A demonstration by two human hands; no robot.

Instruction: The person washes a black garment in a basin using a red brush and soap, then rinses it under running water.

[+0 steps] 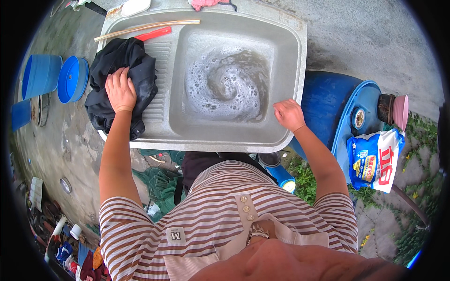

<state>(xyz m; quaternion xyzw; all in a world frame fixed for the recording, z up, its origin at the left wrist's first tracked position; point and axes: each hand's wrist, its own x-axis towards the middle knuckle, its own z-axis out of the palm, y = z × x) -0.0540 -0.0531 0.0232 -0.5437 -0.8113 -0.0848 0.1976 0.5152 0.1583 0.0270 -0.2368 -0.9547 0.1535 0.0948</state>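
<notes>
My left hand lies palm down on a bunched dark garment, which covers much of the ribbed washboard side of a grey laundry sink. Beside the right inner wall of the basin, my right hand has its fingers curled, and nothing shows in them. Soapy water swirls in a spiral in the basin, with suds and bubbles on top. A red plastic handle pokes out from behind the garment. A wooden stick lies across the sink's upper left rim.
To the right are a large blue plastic drum, a bag of detergent and a pink bowl. Blue tubs stand on the concrete at left. Pink cloth rests on the sink's back edge; green netting lies below.
</notes>
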